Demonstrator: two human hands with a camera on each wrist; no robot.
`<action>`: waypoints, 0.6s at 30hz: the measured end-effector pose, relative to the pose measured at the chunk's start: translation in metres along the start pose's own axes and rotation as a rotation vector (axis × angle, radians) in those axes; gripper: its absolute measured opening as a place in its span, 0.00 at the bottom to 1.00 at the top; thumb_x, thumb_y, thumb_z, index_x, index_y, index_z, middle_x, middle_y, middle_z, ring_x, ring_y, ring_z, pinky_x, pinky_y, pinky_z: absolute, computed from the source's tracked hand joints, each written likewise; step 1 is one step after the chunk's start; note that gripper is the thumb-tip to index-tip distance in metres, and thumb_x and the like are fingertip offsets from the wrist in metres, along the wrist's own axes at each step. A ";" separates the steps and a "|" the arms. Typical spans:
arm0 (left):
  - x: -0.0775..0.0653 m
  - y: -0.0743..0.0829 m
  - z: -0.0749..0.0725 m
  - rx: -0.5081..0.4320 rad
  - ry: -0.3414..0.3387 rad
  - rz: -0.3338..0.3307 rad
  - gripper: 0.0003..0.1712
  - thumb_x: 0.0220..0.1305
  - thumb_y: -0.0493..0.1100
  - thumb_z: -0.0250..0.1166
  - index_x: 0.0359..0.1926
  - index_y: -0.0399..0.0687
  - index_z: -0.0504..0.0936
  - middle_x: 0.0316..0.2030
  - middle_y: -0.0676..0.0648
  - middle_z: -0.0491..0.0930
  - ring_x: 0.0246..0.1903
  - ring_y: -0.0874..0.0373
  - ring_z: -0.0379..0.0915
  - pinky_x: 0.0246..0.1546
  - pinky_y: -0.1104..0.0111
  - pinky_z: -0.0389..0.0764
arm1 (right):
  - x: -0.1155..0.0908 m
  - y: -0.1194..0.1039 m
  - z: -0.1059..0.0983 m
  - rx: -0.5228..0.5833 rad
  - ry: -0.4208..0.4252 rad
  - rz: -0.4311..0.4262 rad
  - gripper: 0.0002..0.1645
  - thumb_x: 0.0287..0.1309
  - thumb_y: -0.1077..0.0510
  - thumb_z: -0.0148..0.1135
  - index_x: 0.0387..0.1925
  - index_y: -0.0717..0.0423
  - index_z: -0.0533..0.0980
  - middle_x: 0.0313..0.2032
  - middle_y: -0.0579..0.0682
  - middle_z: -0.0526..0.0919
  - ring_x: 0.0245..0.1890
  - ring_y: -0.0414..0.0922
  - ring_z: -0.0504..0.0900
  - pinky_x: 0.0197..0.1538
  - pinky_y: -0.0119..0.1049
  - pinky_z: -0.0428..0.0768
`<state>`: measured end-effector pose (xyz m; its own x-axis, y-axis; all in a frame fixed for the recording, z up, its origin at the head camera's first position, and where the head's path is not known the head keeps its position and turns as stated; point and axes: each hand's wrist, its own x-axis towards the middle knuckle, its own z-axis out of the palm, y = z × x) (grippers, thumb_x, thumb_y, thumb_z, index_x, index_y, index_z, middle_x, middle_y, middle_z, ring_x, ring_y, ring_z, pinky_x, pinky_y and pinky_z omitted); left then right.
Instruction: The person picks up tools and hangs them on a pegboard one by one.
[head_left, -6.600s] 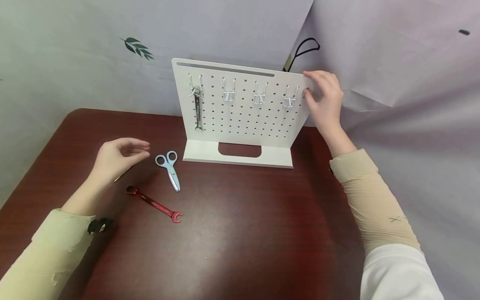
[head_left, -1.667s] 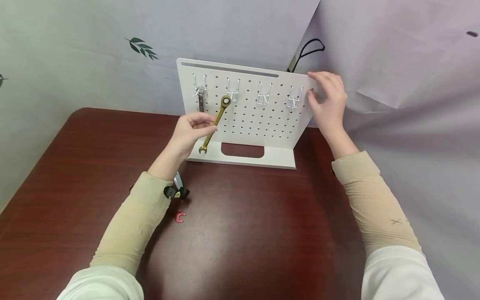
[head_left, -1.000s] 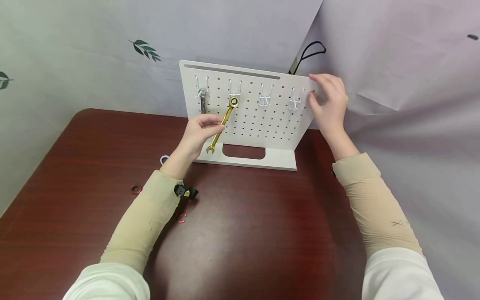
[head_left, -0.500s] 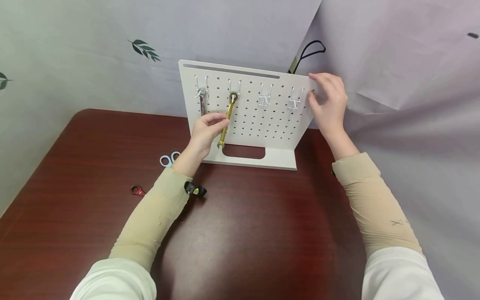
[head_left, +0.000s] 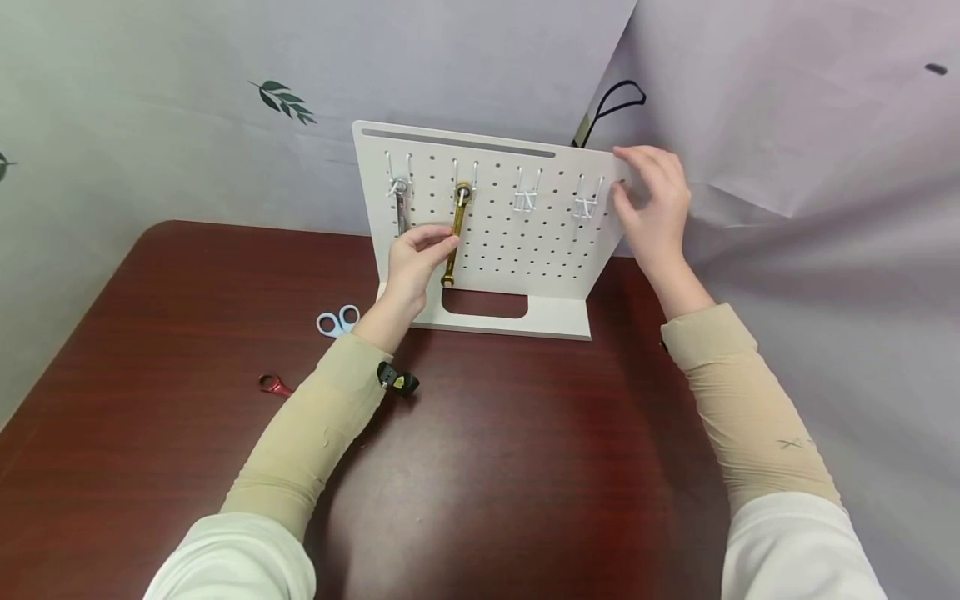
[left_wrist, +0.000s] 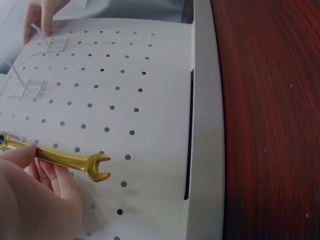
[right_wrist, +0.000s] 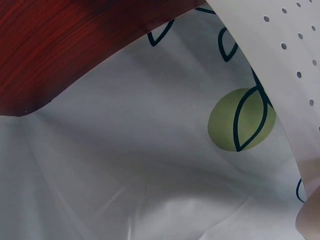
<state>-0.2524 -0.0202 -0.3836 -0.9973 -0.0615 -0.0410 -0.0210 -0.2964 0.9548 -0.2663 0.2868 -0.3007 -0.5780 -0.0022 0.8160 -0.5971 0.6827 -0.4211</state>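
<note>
Head view, left hand: the left hand [head_left: 411,265] pinches the shaft of a gold-coloured metal combination wrench [head_left: 456,221] between thumb and fingers, the gap narrowed to the tool.
Gold wrench: nearly upright, its ring end above the pinching fingers, at the second white wire hook from the left [head_left: 455,170], with a white prong showing inside the ring; its open end hangs below them.
Right hand: the right hand [head_left: 654,204] holds the right edge of an upright white perforated pegboard [head_left: 517,242] near its top corner, thumb against the front face.
Silver wrench: a shiny silver metal wrench [head_left: 401,208] hangs from the leftmost hook, above and left of the left fingertips, its lower part hidden by that hand.
Other hooks: two further white wire hooks [head_left: 526,200] sit between the two hands' fingers.
Tabletop: on the reddish-brown wooden tabletop [head_left: 510,467], light-blue-handled scissors [head_left: 328,324] and a red metal wrench [head_left: 274,384] lie below and left of the left fingers, both partly covered by the arm.
</note>
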 end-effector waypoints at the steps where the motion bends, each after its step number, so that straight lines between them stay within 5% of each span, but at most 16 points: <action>1: 0.000 0.000 0.000 0.005 0.004 0.006 0.10 0.67 0.30 0.72 0.36 0.51 0.90 0.31 0.63 0.86 0.38 0.68 0.81 0.45 0.78 0.82 | 0.000 0.000 0.000 0.000 0.001 0.000 0.22 0.59 0.76 0.65 0.53 0.62 0.87 0.51 0.63 0.88 0.57 0.60 0.81 0.68 0.43 0.74; 3: 0.001 -0.001 0.000 0.007 0.009 0.015 0.07 0.68 0.30 0.71 0.45 0.41 0.90 0.31 0.63 0.86 0.38 0.69 0.82 0.46 0.77 0.83 | 0.000 0.000 0.001 0.004 0.002 -0.001 0.22 0.59 0.76 0.65 0.53 0.62 0.87 0.51 0.63 0.88 0.57 0.60 0.81 0.68 0.44 0.74; 7: 0.003 -0.001 0.000 0.026 0.012 0.033 0.18 0.68 0.30 0.71 0.57 0.27 0.84 0.32 0.64 0.86 0.38 0.69 0.83 0.51 0.76 0.84 | 0.002 -0.001 0.001 0.008 0.000 -0.002 0.22 0.59 0.75 0.65 0.54 0.61 0.87 0.51 0.63 0.88 0.58 0.60 0.81 0.68 0.44 0.74; 18: -0.007 0.005 -0.010 0.096 -0.029 0.040 0.20 0.68 0.31 0.71 0.59 0.28 0.84 0.34 0.66 0.88 0.42 0.69 0.86 0.58 0.71 0.85 | 0.001 -0.001 0.001 -0.006 -0.015 0.007 0.22 0.60 0.75 0.65 0.54 0.61 0.86 0.52 0.63 0.88 0.58 0.60 0.80 0.69 0.44 0.74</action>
<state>-0.2449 -0.0307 -0.3816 -0.9990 -0.0434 0.0052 0.0138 -0.2011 0.9795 -0.2668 0.2857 -0.3000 -0.5906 -0.0081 0.8069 -0.5895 0.6872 -0.4245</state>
